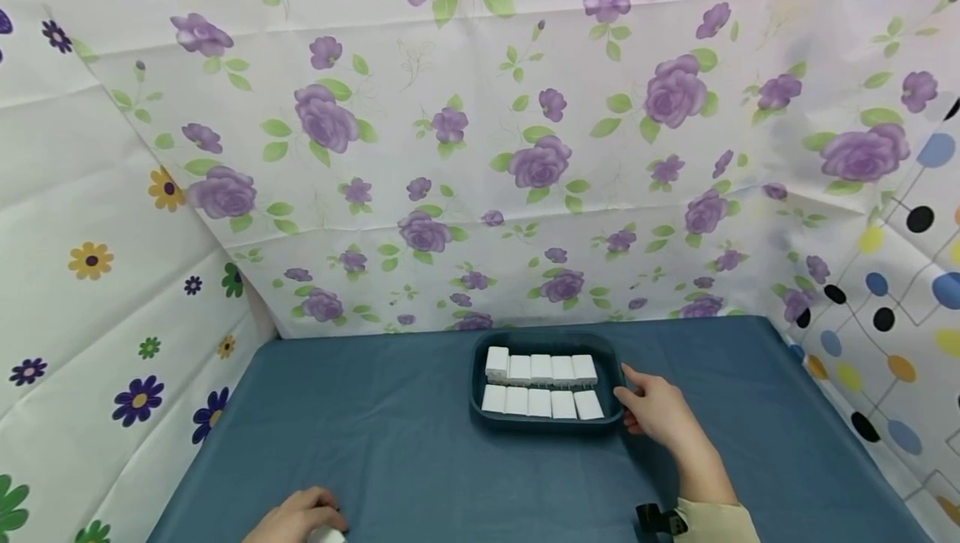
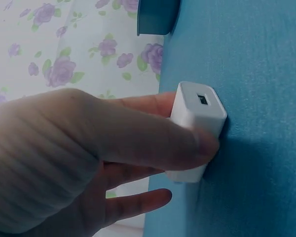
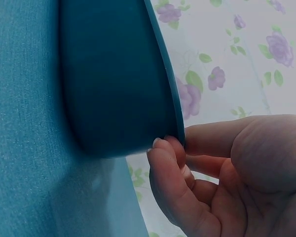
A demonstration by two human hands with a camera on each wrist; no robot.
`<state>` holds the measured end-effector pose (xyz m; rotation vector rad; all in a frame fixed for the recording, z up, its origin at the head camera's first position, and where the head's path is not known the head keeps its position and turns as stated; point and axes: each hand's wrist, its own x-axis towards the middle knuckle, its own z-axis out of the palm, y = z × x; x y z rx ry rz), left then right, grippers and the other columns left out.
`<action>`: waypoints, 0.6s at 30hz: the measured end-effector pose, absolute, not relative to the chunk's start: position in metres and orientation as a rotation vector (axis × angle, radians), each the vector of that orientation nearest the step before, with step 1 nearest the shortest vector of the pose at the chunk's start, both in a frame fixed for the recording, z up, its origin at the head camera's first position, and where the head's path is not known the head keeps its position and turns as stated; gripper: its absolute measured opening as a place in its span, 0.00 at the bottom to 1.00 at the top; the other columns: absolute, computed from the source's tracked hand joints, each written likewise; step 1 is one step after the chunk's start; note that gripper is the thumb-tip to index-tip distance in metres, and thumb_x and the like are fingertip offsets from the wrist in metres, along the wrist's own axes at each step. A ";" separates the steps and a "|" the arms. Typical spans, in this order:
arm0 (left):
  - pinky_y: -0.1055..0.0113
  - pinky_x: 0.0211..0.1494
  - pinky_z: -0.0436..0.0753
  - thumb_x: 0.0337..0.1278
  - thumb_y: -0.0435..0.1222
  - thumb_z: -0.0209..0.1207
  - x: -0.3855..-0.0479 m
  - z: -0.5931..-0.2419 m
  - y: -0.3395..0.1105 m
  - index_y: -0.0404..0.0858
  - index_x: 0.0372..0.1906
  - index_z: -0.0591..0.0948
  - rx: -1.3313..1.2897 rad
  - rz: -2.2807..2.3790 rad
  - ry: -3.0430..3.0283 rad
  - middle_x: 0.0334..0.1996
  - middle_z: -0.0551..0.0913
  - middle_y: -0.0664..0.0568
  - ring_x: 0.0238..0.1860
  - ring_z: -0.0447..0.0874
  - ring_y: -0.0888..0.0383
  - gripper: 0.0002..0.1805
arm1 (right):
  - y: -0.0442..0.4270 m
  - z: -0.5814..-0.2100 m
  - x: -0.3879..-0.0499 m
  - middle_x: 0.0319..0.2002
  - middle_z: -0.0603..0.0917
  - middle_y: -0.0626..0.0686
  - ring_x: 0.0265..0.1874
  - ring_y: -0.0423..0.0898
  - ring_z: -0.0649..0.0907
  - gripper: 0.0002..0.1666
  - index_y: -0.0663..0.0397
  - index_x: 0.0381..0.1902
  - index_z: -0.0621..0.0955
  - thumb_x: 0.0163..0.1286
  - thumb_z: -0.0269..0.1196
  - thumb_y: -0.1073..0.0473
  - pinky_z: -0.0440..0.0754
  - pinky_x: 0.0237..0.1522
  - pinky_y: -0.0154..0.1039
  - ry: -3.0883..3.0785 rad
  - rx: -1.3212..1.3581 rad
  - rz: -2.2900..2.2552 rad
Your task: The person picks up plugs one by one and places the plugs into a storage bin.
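Observation:
My left hand [image 1: 294, 516] is at the lower edge of the head view and pinches a white USB charger [image 2: 193, 118] between thumb and fingers. The charger is on or just above the blue cloth; its end face with a small port shows in the left wrist view. At the right end of a dark blue tray [image 1: 525, 424], my right hand [image 1: 662, 411] pinches the rim with thumb and fingers. Two rows of white blocks, like chargers [image 1: 540, 401], lie in the tray, several in each row. The block at the back left stands taller than its neighbours.
Blue cloth [image 1: 420, 460] covers the table, with the tray towards its far edge. A floral sheet [image 1: 480, 151] hangs behind; patterned sheets with flowers [image 1: 90, 343] and coloured dots [image 1: 885, 318] close off the left and right sides.

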<state>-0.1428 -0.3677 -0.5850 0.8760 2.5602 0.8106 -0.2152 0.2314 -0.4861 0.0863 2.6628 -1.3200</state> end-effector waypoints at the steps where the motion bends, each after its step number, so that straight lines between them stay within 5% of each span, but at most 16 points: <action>1: 0.61 0.37 0.79 0.69 0.50 0.70 -0.144 -0.586 -0.368 0.53 0.52 0.89 0.870 0.814 2.559 0.49 0.79 0.60 0.44 0.75 0.67 0.12 | 0.231 -0.486 -0.215 0.28 0.80 0.55 0.25 0.48 0.84 0.38 0.64 0.84 0.60 0.85 0.57 0.57 0.87 0.35 0.49 2.662 0.088 -1.321; 8: 0.63 0.36 0.82 0.63 0.56 0.72 -0.148 -0.576 -0.366 0.52 0.49 0.89 0.775 0.780 2.542 0.42 0.79 0.70 0.39 0.77 0.73 0.17 | 0.231 -0.486 -0.215 0.27 0.80 0.55 0.25 0.48 0.84 0.38 0.64 0.84 0.60 0.85 0.58 0.57 0.87 0.34 0.48 2.661 0.081 -1.335; 14: 0.60 0.39 0.82 0.66 0.55 0.71 -0.130 -0.505 -0.322 0.45 0.46 0.87 0.573 0.760 2.573 0.36 0.79 0.64 0.34 0.77 0.70 0.19 | 0.231 -0.486 -0.215 0.27 0.80 0.55 0.24 0.48 0.84 0.38 0.64 0.84 0.60 0.85 0.58 0.58 0.87 0.34 0.48 2.662 0.085 -1.338; 18: 0.62 0.37 0.80 0.68 0.50 0.71 -0.127 -0.489 -0.304 0.45 0.47 0.86 0.546 0.756 2.632 0.35 0.78 0.62 0.33 0.75 0.70 0.15 | 0.231 -0.485 -0.215 0.27 0.80 0.55 0.24 0.48 0.84 0.38 0.64 0.84 0.60 0.85 0.58 0.58 0.87 0.34 0.48 2.658 0.087 -1.340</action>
